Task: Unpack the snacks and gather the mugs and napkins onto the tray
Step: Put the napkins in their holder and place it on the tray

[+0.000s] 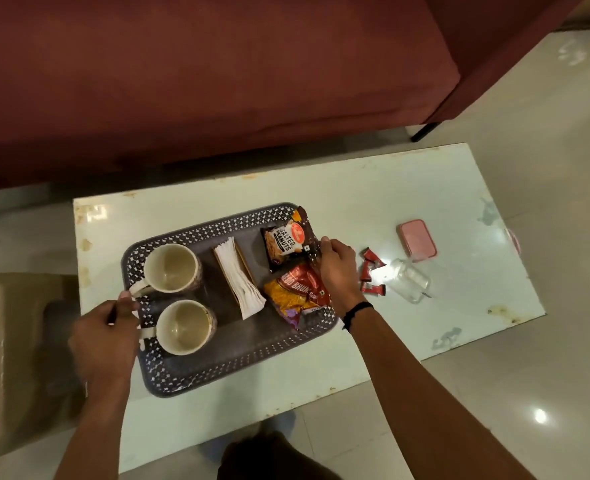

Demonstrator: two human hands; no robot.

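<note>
Left hand (105, 336): fingers pinch the tray (217, 370) rim beside the mugs (170, 268).
Right hand (338, 270): fingers clamp the peanut packet (283, 245) (bhujia packet (295, 294) beneath); set it flat.

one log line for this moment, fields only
left hand: at grey patterned tray edge | right hand: on salted peanuts packet | on tray: two cream mugs, white napkins

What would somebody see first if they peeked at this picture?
Probably the patterned tray in the middle of the pale table, with two empty mugs side by side at its left. Bright snack packets lie at its right, where the right hand reaches in.
</note>
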